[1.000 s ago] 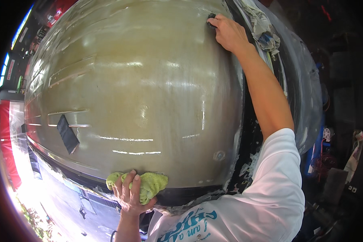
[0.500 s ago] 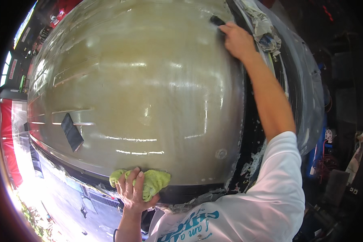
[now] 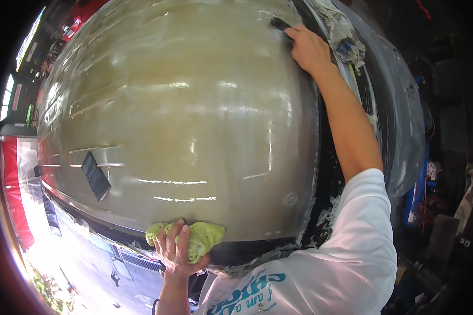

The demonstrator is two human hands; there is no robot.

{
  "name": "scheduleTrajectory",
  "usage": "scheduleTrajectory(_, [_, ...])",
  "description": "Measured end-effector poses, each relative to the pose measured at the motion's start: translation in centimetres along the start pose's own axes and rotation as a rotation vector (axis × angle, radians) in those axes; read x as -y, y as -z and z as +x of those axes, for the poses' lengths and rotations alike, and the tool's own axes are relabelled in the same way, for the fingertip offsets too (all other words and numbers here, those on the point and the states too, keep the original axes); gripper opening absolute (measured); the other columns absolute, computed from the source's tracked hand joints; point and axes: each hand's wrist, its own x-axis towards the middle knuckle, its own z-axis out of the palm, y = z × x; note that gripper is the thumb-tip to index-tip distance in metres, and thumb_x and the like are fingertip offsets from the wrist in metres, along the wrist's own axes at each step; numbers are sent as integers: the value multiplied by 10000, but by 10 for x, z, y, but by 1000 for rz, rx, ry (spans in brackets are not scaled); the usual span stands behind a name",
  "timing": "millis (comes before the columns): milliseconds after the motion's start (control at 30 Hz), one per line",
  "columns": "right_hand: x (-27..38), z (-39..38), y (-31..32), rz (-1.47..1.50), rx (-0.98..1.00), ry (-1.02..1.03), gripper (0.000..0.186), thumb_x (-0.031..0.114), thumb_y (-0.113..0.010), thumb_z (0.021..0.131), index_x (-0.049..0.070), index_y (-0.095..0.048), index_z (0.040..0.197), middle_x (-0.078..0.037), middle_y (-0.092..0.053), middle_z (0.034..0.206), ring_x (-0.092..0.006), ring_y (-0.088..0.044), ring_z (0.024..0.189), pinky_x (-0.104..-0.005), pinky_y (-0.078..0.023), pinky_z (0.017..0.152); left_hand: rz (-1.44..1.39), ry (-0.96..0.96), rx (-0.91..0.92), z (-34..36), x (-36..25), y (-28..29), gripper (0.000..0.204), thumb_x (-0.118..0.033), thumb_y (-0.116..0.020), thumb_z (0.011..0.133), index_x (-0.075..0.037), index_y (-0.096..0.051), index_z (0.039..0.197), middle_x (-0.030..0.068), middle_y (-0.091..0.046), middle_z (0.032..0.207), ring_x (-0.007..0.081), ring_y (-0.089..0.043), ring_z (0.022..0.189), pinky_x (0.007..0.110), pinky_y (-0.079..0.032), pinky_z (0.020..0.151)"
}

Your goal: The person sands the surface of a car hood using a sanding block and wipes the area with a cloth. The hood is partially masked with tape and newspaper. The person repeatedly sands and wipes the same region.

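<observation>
A wet, glossy tan car roof [image 3: 194,131] fills the middle of the view. My right arm stretches to its far right edge, where my right hand [image 3: 311,51] presses a dark piece of sandpaper [image 3: 280,23] flat on the surface. The fingertips are closed over the paper, and part of it is hidden beneath them. At the near edge, my left hand [image 3: 174,252] grips a bunched lime-green cloth [image 3: 207,240] resting on the rim of the roof. To the left on the roof lies a dark rectangular sheet [image 3: 95,176], touched by neither hand.
Black trim [image 3: 321,136] with ragged masking runs along the right side of the roof. Crumpled newspaper [image 3: 347,39] and clear plastic sheeting [image 3: 404,126] cover parts beyond it. Raised ribs [image 3: 97,148] cross the roof's left part. Bright ground [image 3: 105,273] shows at lower left.
The whole view has shifted slightly. My right hand has slid a little way with the sandpaper at the far right edge. My left hand stays on the cloth.
</observation>
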Motion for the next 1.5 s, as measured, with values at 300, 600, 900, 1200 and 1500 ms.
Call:
scheduleTrajectory(300, [-6, 1, 1, -34, -32, 25, 359, 4, -614, 898, 119, -743, 1213, -81, -687, 1214, -349, -699, 1136, -499, -576, 951, 10, 8, -49, 6, -1, -3, 791, -507, -719, 721, -115, -586, 1395, 145, -659, 1288, 419, -585, 1063, 583, -504, 844])
scheduleTrajectory(600, [-1, -1, 5, -22, 17, 9, 396, 40, -606, 906, 155, -742, 1260, -82, -695, 1244, -343, -695, 1162, -482, -570, 979, -6, 7, -47, 7, -1, -1, 778, -504, -721, 727, -110, -594, 1386, 141, -659, 1290, 413, -585, 1066, 577, -505, 847])
scheduleTrajectory(900, [-12, -5, 6, -33, 37, -3, 365, 24, -618, 904, 134, -751, 1226, -74, -697, 1251, -338, -699, 1155, -494, -575, 969, -8, -1, -47, 5, 0, 0, 785, -522, -720, 743, -108, -591, 1397, 143, -660, 1292, 414, -588, 1079, 586, -496, 859])
scheduleTrajectory(1200, [-8, 0, 2, 5, 7, -20, 380, 32, -604, 921, 144, -743, 1256, -72, -695, 1257, -347, -695, 1158, -490, -570, 976, -13, 21, -24, 7, -2, 1, 807, -521, -744, 724, -112, -590, 1402, 146, -660, 1297, 410, -595, 1080, 591, -489, 877])
scheduleTrajectory(1500, [-5, -6, 0, -24, -26, 46, 414, 25, -579, 941, 157, -726, 1304, -69, -685, 1256, -355, -690, 1152, -496, -562, 980, -16, 13, -43, 10, -3, 2, 803, -461, -743, 701, -115, -588, 1408, 146, -663, 1287, 410, -594, 1077, 592, -491, 877])
